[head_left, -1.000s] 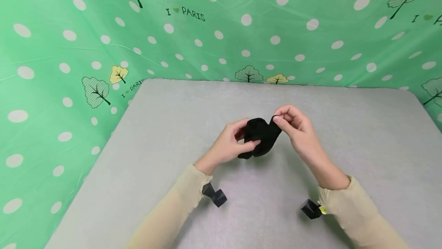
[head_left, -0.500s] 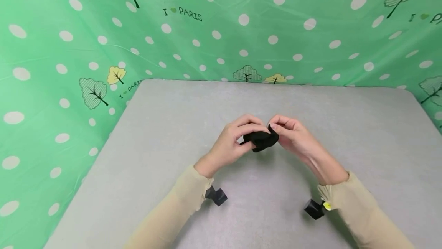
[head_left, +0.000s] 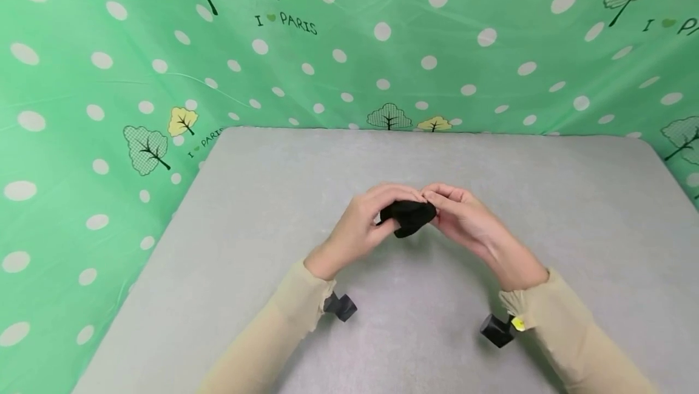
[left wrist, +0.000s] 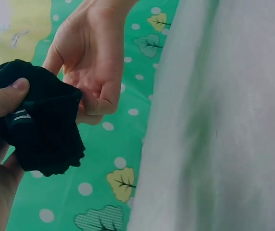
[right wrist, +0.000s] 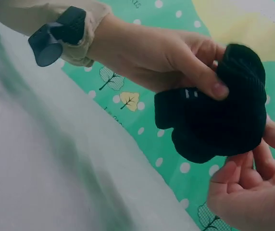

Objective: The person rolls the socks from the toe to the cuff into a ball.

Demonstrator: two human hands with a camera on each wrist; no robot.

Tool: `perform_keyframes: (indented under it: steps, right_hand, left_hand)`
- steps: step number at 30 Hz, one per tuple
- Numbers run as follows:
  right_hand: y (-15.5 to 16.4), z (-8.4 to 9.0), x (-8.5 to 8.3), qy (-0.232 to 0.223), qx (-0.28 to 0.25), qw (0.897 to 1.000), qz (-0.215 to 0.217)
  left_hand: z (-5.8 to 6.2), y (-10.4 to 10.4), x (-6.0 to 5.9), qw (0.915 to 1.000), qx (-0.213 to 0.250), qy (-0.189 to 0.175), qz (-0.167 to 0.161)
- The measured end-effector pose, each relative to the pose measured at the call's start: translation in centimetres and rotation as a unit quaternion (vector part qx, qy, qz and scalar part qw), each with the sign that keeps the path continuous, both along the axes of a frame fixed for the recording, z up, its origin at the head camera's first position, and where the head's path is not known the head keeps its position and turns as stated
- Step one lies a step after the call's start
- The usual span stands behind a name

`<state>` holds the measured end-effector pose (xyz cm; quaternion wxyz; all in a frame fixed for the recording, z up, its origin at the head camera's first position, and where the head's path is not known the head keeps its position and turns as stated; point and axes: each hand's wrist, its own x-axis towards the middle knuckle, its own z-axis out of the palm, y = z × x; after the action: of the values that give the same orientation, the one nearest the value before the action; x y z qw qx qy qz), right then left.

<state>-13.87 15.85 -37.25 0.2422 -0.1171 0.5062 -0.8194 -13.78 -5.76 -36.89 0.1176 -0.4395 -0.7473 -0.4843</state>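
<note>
A black knit sock (head_left: 409,218), bunched into a thick folded bundle, is held between both hands above the table. My left hand (head_left: 355,230) grips its left side, with the fingers over the top and the thumb underneath. In the left wrist view, small white marks and a wavy ribbed edge show on the sock (left wrist: 51,130). My right hand (head_left: 475,230) pinches the fabric at the right end between thumb and fingertips. Several folded layers of the sock (right wrist: 214,120) face the right wrist view, where the right fingertips lie at its lower edge.
The grey table (head_left: 306,169) spreads below the hands. A green dotted cloth (head_left: 338,36) with printed trees hangs behind and at the sides. Small black camera mounts (head_left: 498,330) stick out from both beige sleeves (head_left: 568,333).
The sock has been gathered into a smaller bundle. My left fingers have come over its top, and my right hand has moved left and slightly down, closer to the left.
</note>
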Motion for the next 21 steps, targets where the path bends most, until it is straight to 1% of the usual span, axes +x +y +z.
perform_keyframes:
  steps: [2,3,5,6,9,11,13,16,17,19,20,21]
  right_hand:
    - [-0.2,0.1,0.3,-0.009,0.002,1.0,-0.028]
    - [-0.2,0.1,0.4,-0.006,0.004,0.999,-0.036]
    - [-0.4,-0.1,0.6,0.008,0.014,0.999,-0.047]
    - [-0.5,-0.3,0.8,0.018,0.021,0.998,-0.052]
    - [-0.9,-0.6,1.1,0.044,0.039,0.996,-0.071]
    - [-1.1,-0.4,1.2,0.043,0.041,0.994,-0.089]
    - [-1.2,-0.1,1.3,0.036,0.038,0.994,-0.096]
    - [-1.2,0.5,1.4,0.021,0.036,0.995,-0.096]
    - [-1.1,0.6,1.4,0.025,0.045,0.994,-0.097]
    - [-1.1,0.8,1.5,0.06,0.079,0.989,-0.109]
    - [-1.1,0.9,1.6,0.086,0.102,0.984,-0.12]
    - [-1.2,0.9,1.7,0.119,0.125,0.976,-0.133]
  left_hand:
    - [-0.2,-0.1,-0.2,0.9983,0.028,-0.049,0.017]
    - [-0.2,-0.1,-0.2,0.9959,0.044,-0.075,0.026]
    - [-0.3,-0.1,-0.3,0.9881,0.076,-0.127,0.043]
    - [-0.3,-0.2,-0.3,0.983,0.089,-0.152,0.052]
    - [-0.3,-0.2,-0.3,0.9694,0.116,-0.205,0.067]
    - [-0.3,-0.2,-0.3,0.9629,0.129,-0.228,0.065]
    - [-0.2,-0.2,-0.2,0.9582,0.137,-0.245,0.058]
    - [-0.1,-0.2,-0.1,0.9548,0.143,-0.257,0.045]
    - [-0.1,-0.3,-0.1,0.9546,0.143,-0.258,0.043]
    - [-0.2,-0.4,0.0,0.9538,0.144,-0.26,0.043]
    - [-0.2,-0.4,0.1,0.9531,0.145,-0.262,0.044]
    - [-0.2,-0.4,0.1,0.9523,0.146,-0.264,0.047]
